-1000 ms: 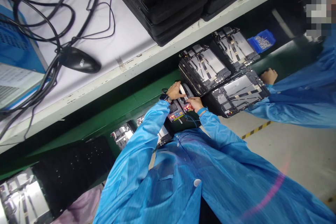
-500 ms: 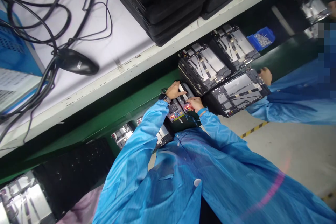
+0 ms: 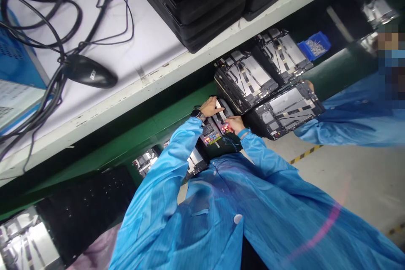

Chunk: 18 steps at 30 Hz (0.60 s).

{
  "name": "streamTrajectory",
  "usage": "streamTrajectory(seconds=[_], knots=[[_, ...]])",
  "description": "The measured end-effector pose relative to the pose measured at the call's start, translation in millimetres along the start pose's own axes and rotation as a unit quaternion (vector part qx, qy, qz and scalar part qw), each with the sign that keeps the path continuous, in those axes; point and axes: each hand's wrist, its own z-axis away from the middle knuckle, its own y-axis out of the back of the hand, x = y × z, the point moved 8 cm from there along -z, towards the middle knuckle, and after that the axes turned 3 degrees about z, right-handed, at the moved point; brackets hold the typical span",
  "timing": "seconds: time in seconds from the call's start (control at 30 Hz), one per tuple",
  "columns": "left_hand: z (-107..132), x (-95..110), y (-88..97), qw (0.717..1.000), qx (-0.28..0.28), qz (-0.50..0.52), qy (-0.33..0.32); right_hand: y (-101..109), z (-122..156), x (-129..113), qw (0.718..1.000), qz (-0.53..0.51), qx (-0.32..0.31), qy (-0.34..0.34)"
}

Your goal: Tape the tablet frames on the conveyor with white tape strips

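Two small grey machines with red lit displays and coloured buttons, which look like tape dispensers, stand side by side in front of me: a left machine [image 3: 211,134] and a right machine [image 3: 225,112]. My left hand [image 3: 210,107], with a dark watch [image 3: 196,113] at its wrist, lies over the top of the right machine. Its fingers are stretched out beside a pale strip. At the front of that machine, near the red display, my right hand [image 3: 236,125] has its fingers drawn together; anything between them is too small to make out. A blue band [image 3: 243,133] circles that wrist.
Opened flat electronic devices [image 3: 248,78] lie on black stacks to the right, near a blue bin [image 3: 314,46] of small pale parts. A co-worker's blue sleeve [image 3: 344,109] reaches in there. Above runs a white shelf [image 3: 152,65] with black trays [image 3: 202,12] and cables.
My hands keep nearly the same place at the right machine. The co-worker's hand has shifted left and is now partly hidden behind the nearest device. The view has moved slightly.
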Motion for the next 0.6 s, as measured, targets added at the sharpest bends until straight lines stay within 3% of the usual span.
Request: streamTrajectory(seconds=[0.37, 0.6], knots=[[0.0, 8.4, 5.1, 0.999, 0.029, -0.021, -0.011, 0.5, 3.8, -3.3, 1.0, 0.017, 0.005, -0.005], [0.4, 5.6, -1.1, 0.999, 0.016, -0.031, -0.011, 1.2, 9.3, -4.6, 1.0, -0.002, -0.012, -0.024]])
